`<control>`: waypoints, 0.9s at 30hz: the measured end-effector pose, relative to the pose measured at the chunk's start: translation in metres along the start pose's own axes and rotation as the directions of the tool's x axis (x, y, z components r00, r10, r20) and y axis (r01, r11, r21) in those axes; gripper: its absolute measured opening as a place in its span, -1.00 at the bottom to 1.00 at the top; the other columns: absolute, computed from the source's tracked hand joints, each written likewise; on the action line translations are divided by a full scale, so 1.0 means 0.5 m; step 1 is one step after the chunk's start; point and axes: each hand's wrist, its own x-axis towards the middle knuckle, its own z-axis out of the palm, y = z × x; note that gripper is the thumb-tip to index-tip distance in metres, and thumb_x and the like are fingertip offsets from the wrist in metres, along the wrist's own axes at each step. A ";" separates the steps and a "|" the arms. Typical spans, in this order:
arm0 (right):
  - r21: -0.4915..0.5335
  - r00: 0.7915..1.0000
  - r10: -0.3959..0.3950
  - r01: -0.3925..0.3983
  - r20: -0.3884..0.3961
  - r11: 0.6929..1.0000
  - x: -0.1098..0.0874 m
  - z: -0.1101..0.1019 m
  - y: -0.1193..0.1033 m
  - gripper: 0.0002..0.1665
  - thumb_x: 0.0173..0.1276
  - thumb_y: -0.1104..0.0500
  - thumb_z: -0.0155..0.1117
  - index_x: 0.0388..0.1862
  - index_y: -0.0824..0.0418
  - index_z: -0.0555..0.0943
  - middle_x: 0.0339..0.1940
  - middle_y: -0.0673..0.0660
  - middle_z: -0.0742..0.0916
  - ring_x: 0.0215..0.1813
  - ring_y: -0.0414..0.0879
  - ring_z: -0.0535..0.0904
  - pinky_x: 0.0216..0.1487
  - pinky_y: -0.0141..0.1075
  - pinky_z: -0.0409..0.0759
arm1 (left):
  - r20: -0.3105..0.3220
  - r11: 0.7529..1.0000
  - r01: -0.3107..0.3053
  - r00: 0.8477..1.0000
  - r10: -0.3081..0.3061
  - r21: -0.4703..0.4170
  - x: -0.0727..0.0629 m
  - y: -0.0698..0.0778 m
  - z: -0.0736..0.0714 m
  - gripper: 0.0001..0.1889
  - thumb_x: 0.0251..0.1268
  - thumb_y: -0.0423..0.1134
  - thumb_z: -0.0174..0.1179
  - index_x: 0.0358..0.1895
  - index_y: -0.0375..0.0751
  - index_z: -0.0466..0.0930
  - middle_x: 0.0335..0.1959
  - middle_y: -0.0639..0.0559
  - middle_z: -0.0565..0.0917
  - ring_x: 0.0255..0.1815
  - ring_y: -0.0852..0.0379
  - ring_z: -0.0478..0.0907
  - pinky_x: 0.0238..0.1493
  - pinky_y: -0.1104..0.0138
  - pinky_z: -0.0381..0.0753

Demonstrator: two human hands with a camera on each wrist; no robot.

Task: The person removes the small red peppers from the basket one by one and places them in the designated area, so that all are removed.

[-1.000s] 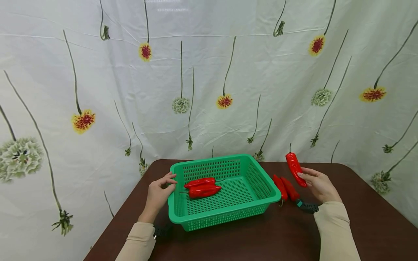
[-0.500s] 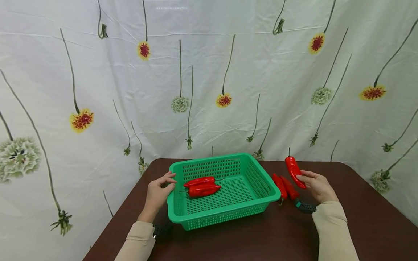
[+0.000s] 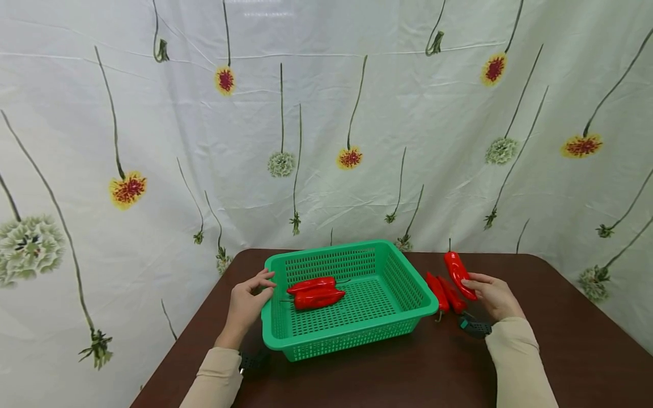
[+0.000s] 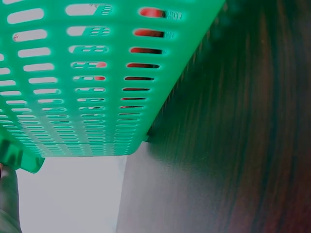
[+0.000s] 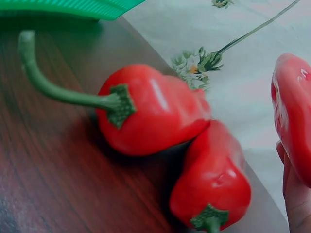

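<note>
A long red pepper (image 3: 458, 274) with a thin green stem is held by my right hand (image 3: 496, 294), its stem end pointing up and away. In the right wrist view this pepper (image 5: 295, 111) shows at the right edge with a finger behind it. Two more red peppers (image 3: 436, 292) lie side by side on the table just left of that hand. My left hand (image 3: 246, 303) grips the left rim of a green plastic basket (image 3: 352, 328) between thumb and fingers. Inside the basket two red peppers (image 3: 317, 298) lie together toward its left side.
The dark brown table (image 3: 388, 379) carries everything. A white cloth (image 3: 326, 209) printed with flowers hangs behind its far edge. The basket's slotted wall (image 4: 92, 77) fills much of the left wrist view.
My right hand has come down and slightly left with the pepper, closer to the two peppers on the table. The left hand and the basket have stayed in place.
</note>
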 end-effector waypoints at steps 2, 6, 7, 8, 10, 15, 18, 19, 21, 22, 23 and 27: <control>-0.009 1.000 0.007 -0.007 -0.004 1.000 0.002 0.001 0.003 -0.13 0.49 0.03 0.18 0.56 0.47 0.10 0.50 0.48 0.27 -0.13 -0.30 0.52 -0.12 -0.52 0.61 | -0.003 1.000 -0.001 1.000 0.001 0.015 0.000 -0.002 0.000 -0.85 0.27 -0.53 0.19 -0.21 -0.41 0.75 0.19 -0.22 0.67 0.46 -0.13 0.41 0.25 -0.05 0.56; -0.009 1.000 0.017 -0.018 -0.021 1.000 0.005 0.002 0.007 -0.14 0.51 0.05 0.16 0.57 0.46 0.09 0.53 0.48 0.23 -0.11 -0.29 0.50 -0.14 -0.54 0.60 | -0.008 0.999 0.003 1.000 -0.002 0.033 0.001 -0.002 0.000 -0.84 0.26 -0.52 0.18 -0.23 -0.39 0.76 0.18 -0.19 0.68 0.46 -0.11 0.42 0.20 0.25 0.62; -0.008 0.999 0.021 -0.021 -0.025 1.000 0.005 0.002 0.008 -0.15 0.51 0.06 0.16 0.57 0.46 0.09 0.53 0.47 0.23 -0.11 -0.29 0.50 -0.15 -0.54 0.59 | -0.009 0.999 0.003 1.000 -0.002 0.034 0.001 -0.001 0.000 -0.84 0.26 -0.51 0.18 -0.23 -0.39 0.76 0.19 -0.19 0.68 0.46 -0.10 0.42 0.18 0.35 0.61; -0.004 0.999 0.025 -0.025 -0.031 1.000 0.006 0.002 0.009 -0.15 0.51 0.06 0.16 0.57 0.45 0.10 0.53 0.47 0.24 -0.11 -0.29 0.50 -0.16 -0.55 0.59 | -0.009 0.999 0.005 1.000 -0.005 0.032 0.001 0.000 0.000 -0.85 0.26 -0.51 0.18 -0.23 -0.39 0.76 0.18 -0.18 0.68 0.45 -0.09 0.43 0.15 0.45 0.58; -0.002 0.999 0.029 -0.029 -0.038 1.000 0.007 0.002 0.011 -0.15 0.51 0.07 0.17 0.57 0.46 0.09 0.52 0.48 0.24 -0.13 -0.31 0.50 -0.18 -0.55 0.59 | -0.009 1.000 0.006 1.000 -0.006 0.029 0.001 0.002 0.000 -0.85 0.26 -0.50 0.19 -0.23 -0.39 0.76 0.18 -0.17 0.69 0.45 -0.08 0.43 0.10 0.57 0.52; 0.008 0.998 0.036 -0.036 -0.049 0.999 0.009 0.001 0.016 -0.16 0.50 0.10 0.17 0.56 0.47 0.10 0.50 0.48 0.26 -0.19 -0.36 0.51 -0.20 -0.55 0.59 | -0.006 1.000 0.009 1.000 -0.009 0.027 0.000 0.002 -0.001 -0.85 0.25 -0.51 0.19 -0.22 -0.39 0.76 0.18 -0.17 0.68 0.46 -0.07 0.43 0.11 0.57 0.52; 0.012 0.997 0.040 -0.040 -0.061 0.999 0.009 0.002 0.018 -0.17 0.49 0.11 0.18 0.55 0.49 0.11 0.48 0.49 0.27 -0.20 -0.34 0.52 -0.22 -0.55 0.59 | -0.004 1.000 0.010 1.000 -0.010 0.023 0.000 0.001 -0.001 -0.84 0.25 -0.52 0.19 -0.22 -0.40 0.75 0.19 -0.19 0.68 0.46 -0.08 0.42 0.10 0.61 0.51; 0.011 0.997 0.042 -0.042 -0.068 0.999 0.010 0.002 0.019 -0.17 0.48 0.12 0.18 0.54 0.50 0.12 0.48 0.50 0.27 -0.20 -0.33 0.52 -0.23 -0.55 0.58 | -0.004 1.000 0.011 1.000 -0.011 0.021 0.000 0.001 -0.002 -0.84 0.25 -0.51 0.19 -0.22 -0.40 0.75 0.19 -0.18 0.68 0.46 -0.07 0.42 0.08 0.65 0.47; 0.011 0.995 0.048 -0.048 -0.088 0.999 0.011 0.002 0.022 -0.17 0.47 0.13 0.20 0.53 0.51 0.14 0.47 0.51 0.28 -0.17 -0.28 0.51 -0.24 -0.55 0.58 | -0.001 1.000 0.008 1.000 -0.008 0.019 0.000 0.000 -0.002 -0.84 0.25 -0.52 0.18 -0.22 -0.41 0.75 0.19 -0.19 0.68 0.46 -0.07 0.42 0.08 0.65 0.48; 0.011 0.994 0.051 -0.050 -0.095 0.999 0.012 0.001 0.023 -0.18 0.46 0.14 0.20 0.52 0.52 0.15 0.47 0.51 0.28 -0.16 -0.26 0.50 -0.25 -0.55 0.58 | -0.002 1.000 0.009 1.000 -0.009 0.018 0.001 0.000 -0.001 -0.84 0.25 -0.52 0.18 -0.22 -0.41 0.75 0.19 -0.19 0.68 0.46 -0.07 0.42 0.08 0.65 0.48; 0.010 0.993 0.053 -0.052 -0.105 0.999 0.013 0.001 0.025 -0.19 0.46 0.15 0.20 0.52 0.52 0.16 0.47 0.51 0.29 -0.16 -0.25 0.50 -0.26 -0.55 0.58 | -0.001 1.000 0.010 1.000 -0.010 0.016 0.001 0.000 -0.001 -0.84 0.25 -0.51 0.18 -0.22 -0.41 0.75 0.19 -0.19 0.68 0.46 -0.07 0.42 0.08 0.65 0.48; 0.002 0.991 0.050 -0.050 -0.126 0.999 0.015 -0.001 0.031 -0.20 0.45 0.16 0.22 0.50 0.54 0.19 0.42 0.54 0.33 -0.22 -0.27 0.50 -0.28 -0.52 0.58 | -0.002 1.000 0.014 1.000 -0.014 0.012 0.002 0.001 0.000 -0.85 0.26 -0.50 0.19 -0.22 -0.41 0.75 0.19 -0.17 0.68 0.46 -0.05 0.42 0.06 0.68 0.45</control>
